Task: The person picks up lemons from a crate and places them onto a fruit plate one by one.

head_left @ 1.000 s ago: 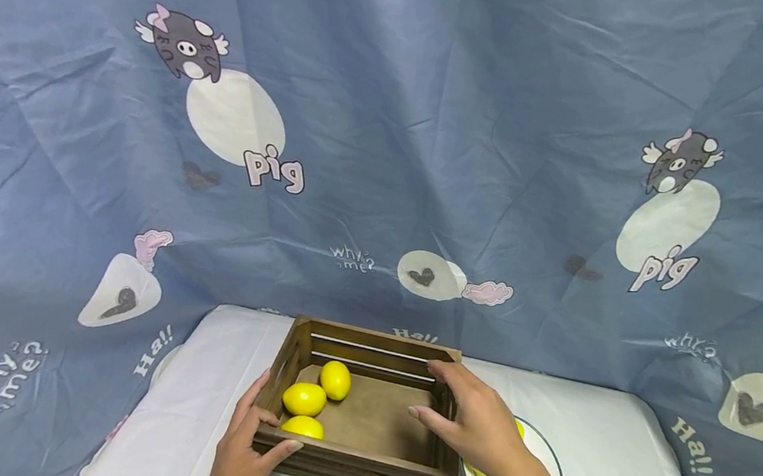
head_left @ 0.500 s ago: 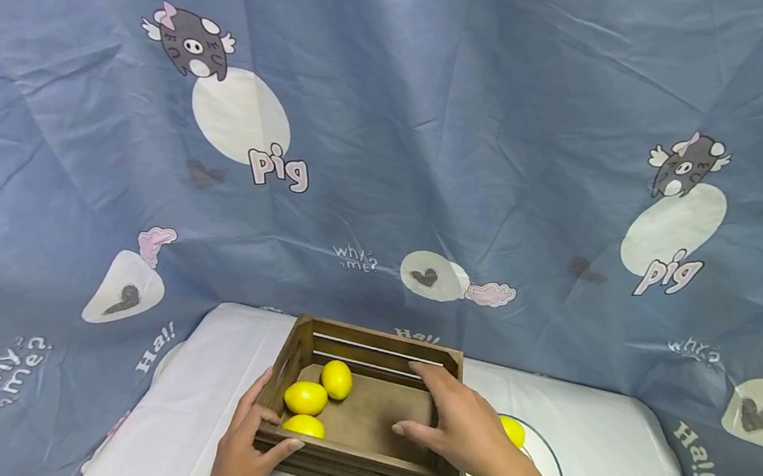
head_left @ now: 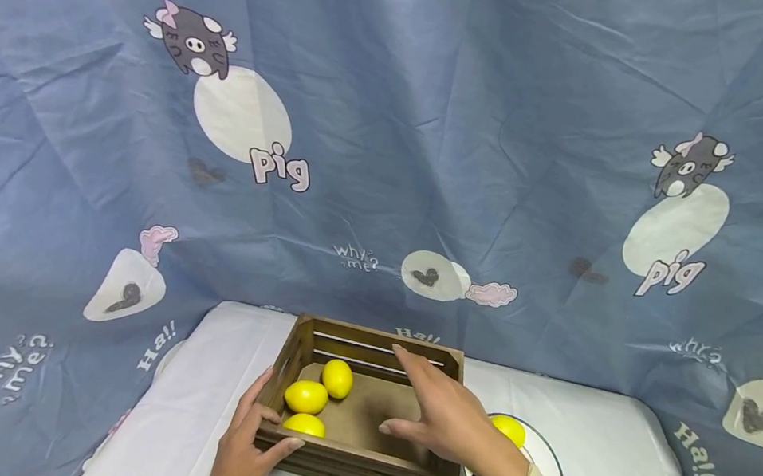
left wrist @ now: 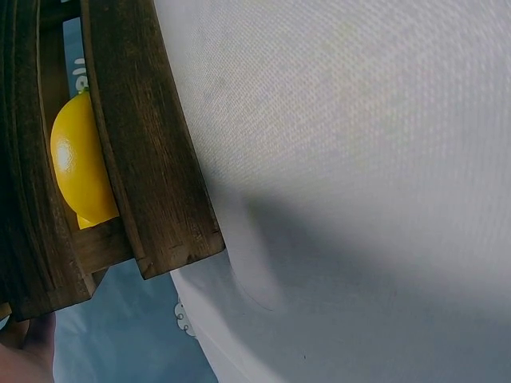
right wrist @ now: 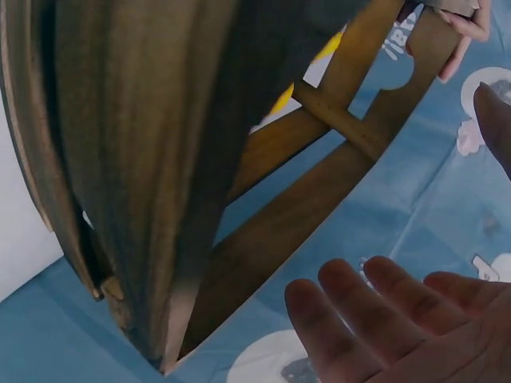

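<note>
Three yellow lemons (head_left: 337, 378) lie at the left end of a brown slatted wooden crate (head_left: 359, 460). My left hand (head_left: 244, 445) grips the crate's near left corner, its thumb on the front slats and its fingers over the left side. Over the crate's right part my right hand (head_left: 447, 424) hovers, thumb and fingers spread apart, with nothing held. In the right wrist view its straight fingers (right wrist: 347, 319) show beyond the blurred crate wall (right wrist: 136, 159). Between two slats in the left wrist view, one lemon (left wrist: 80, 163) is visible.
Right of the crate stands a clear glass bowl (head_left: 562, 475) with a lemon (head_left: 508, 429) in it, partly hidden by my right forearm. Both rest on a white-covered table (head_left: 620, 462). A blue printed cloth (head_left: 393, 151) hangs behind.
My right hand has moved left over the crate, uncovering more of the lemon in the bowl. The left hand and the lemons in the crate stay in place.
</note>
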The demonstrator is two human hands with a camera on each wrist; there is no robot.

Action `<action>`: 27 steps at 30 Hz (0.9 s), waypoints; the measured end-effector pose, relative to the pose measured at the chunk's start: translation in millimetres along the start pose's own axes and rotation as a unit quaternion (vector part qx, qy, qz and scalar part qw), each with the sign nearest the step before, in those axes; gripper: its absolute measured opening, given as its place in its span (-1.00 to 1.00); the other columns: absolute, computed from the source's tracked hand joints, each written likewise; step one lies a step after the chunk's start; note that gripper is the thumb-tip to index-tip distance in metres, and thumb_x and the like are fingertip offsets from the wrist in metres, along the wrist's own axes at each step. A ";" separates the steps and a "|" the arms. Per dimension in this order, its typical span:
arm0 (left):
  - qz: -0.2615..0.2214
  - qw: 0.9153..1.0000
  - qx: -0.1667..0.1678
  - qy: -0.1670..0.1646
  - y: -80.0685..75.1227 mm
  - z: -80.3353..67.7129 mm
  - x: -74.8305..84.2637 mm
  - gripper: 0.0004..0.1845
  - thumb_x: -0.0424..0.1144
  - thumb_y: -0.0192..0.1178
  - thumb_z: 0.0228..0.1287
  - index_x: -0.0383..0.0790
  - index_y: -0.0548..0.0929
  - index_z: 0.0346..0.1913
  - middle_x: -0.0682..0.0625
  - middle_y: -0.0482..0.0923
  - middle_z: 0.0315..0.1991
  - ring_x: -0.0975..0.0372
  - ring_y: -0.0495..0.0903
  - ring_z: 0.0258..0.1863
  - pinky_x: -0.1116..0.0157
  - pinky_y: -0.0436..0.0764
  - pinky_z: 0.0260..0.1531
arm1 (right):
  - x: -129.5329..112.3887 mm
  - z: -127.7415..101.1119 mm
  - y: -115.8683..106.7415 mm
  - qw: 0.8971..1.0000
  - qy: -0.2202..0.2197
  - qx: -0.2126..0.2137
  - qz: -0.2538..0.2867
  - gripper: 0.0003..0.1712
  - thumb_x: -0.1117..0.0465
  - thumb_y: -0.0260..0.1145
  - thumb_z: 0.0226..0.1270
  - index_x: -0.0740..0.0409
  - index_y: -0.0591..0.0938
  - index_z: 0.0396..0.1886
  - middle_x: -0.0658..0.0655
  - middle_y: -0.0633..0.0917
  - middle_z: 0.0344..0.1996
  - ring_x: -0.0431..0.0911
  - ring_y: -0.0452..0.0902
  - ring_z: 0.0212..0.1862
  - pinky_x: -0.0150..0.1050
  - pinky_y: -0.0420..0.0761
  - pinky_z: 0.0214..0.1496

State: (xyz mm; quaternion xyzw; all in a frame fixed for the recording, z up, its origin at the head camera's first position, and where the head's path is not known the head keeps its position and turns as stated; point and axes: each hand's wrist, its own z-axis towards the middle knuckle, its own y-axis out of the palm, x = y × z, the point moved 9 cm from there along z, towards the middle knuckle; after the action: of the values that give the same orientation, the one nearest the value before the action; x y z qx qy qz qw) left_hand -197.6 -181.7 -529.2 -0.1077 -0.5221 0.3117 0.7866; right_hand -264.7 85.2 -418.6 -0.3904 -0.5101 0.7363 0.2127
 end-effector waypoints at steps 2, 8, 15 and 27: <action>-0.001 1.000 -0.001 0.000 0.7 -0.1 -0.8 -0.56 -0.08 0.62 0.13 -0.01 0.48 -0.21 0.13 0.13 0.63 -0.19 0.26 0.50 -0.30 0.45 0.22 | -0.7 3.2 2.0 1.000 -0.003 -0.003 -0.005 0.21 -0.27 0.60 0.15 0.03 0.21 0.66 0.18 0.47 0.48 0.15 0.52 0.35 0.15 0.63 0.20; 0.005 1.000 0.004 0.003 1.7 0.0 -2.4 -0.56 -0.07 0.62 0.11 0.05 0.47 -0.23 0.14 0.13 0.63 -0.16 0.29 0.49 -0.28 0.47 0.21 | 0.3 11.9 9.6 1.000 0.001 -0.024 -0.009 0.20 -0.29 0.57 0.18 -0.02 0.19 0.67 0.17 0.46 0.48 0.16 0.53 0.34 0.16 0.63 0.18; -0.003 1.000 0.001 -0.010 -1.0 0.8 -5.2 -0.53 -0.07 0.65 0.06 0.08 0.46 -0.22 0.22 0.11 0.63 -0.05 0.27 0.51 -0.18 0.45 0.27 | -0.5 21.7 14.2 0.999 -0.004 -0.034 -0.013 0.18 -0.27 0.58 0.18 -0.04 0.22 0.66 0.15 0.49 0.45 0.16 0.58 0.28 0.15 0.65 0.14; 0.002 1.000 -0.002 -0.006 0.3 0.6 -3.7 -0.53 -0.08 0.64 0.08 0.09 0.45 -0.23 0.22 0.11 0.63 -0.02 0.30 0.50 -0.11 0.48 0.23 | -14.1 40.9 23.8 0.997 -0.033 -0.058 -0.035 0.14 -0.25 0.57 0.21 0.10 0.26 0.63 0.18 0.53 0.41 0.10 0.58 0.29 0.08 0.65 0.17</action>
State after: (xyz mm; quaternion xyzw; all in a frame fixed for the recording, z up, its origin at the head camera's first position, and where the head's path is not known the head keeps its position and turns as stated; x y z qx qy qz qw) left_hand -199.2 -183.8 -531.9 -0.1081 -0.5271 0.3127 0.7827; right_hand -286.5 42.0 -428.2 -0.3598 -0.5721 0.7099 0.1981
